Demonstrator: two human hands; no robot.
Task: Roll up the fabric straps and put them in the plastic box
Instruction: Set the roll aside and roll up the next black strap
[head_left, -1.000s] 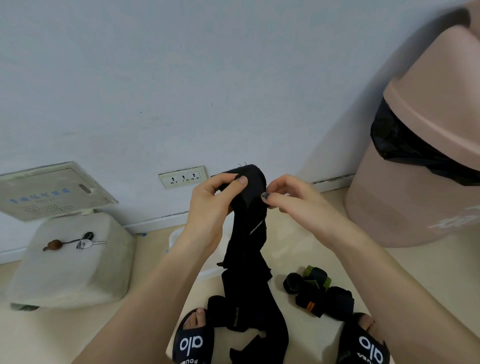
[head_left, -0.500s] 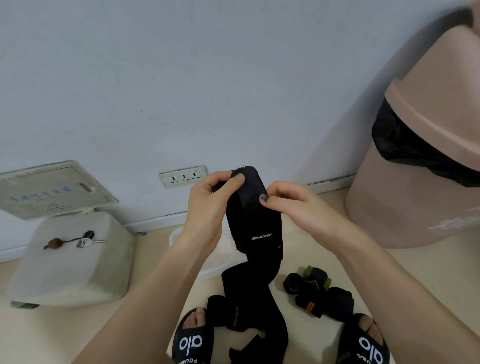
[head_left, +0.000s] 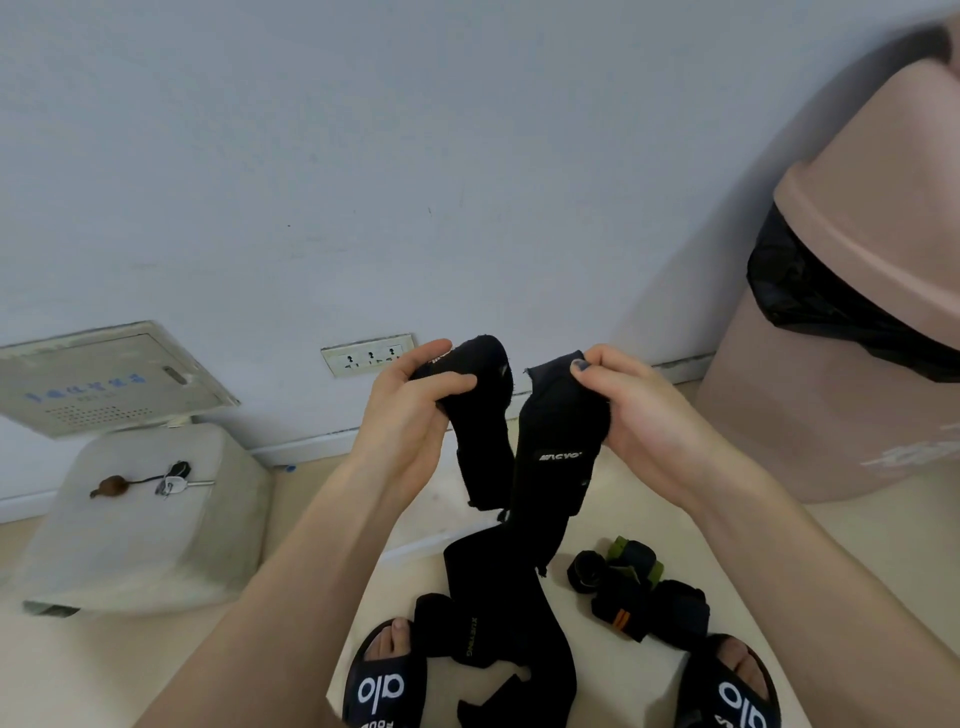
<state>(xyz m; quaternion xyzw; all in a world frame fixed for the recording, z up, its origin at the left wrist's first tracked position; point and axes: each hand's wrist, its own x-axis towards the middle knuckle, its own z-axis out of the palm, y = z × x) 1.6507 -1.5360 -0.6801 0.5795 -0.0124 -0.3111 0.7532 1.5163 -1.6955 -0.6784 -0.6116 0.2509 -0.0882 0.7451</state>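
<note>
A person holds a long black fabric strap up before a pale wall. The left hand grips one end, the right hand pinches the other, hands apart. The strap's tail hangs to the floor, near rolled straps between two sandalled feet.

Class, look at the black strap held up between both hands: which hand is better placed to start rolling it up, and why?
Probably the left hand: it grips the strap's short free end, ready to curl inward. The right hand pinches the long part that hangs to the floor, steadying it.
</note>
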